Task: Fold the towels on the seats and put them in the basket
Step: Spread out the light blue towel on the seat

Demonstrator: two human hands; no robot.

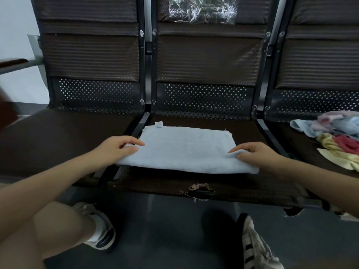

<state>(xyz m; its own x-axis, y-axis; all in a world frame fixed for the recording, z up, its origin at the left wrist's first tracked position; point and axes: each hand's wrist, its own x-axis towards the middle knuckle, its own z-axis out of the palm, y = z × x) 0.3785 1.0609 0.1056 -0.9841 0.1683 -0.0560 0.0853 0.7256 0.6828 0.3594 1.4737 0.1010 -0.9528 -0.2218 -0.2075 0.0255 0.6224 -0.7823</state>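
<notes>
No legible writing anywhere.
Small white tag [158, 124] sewn to the far edge of the pale blue towel [186, 150], its print too tiny and blurred to read. Three dark stripes on the white shoe [252, 251] at lower right, no brand name or lettering visible on it.

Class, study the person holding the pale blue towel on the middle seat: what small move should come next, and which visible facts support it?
Probably fold it in half again sideways. The pale blue towel lies flat on the middle seat as a wide rectangle, the left hand pinching its left edge and the right hand its right. No basket is visible.
</notes>
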